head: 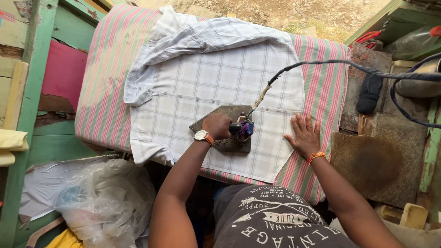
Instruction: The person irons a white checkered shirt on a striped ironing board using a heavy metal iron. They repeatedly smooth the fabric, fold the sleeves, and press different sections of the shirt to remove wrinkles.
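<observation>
A white checked shirt [216,78] lies spread on a table covered in pink and green striped cloth [103,92]. My left hand [217,126] grips the handle of a dark metal iron [225,115] resting on the shirt's lower middle. A black cord [321,64] runs from the iron up to the right. My right hand [304,135] lies flat, fingers spread, on the shirt's right edge and the striped cloth beside it.
A rusty metal plate [379,165] sits on the stone ledge right of the table. A dark cloth [369,94] lies above it. Clear plastic bags [105,202] are heaped at lower left. Green wooden boards [27,92] stand along the left side.
</observation>
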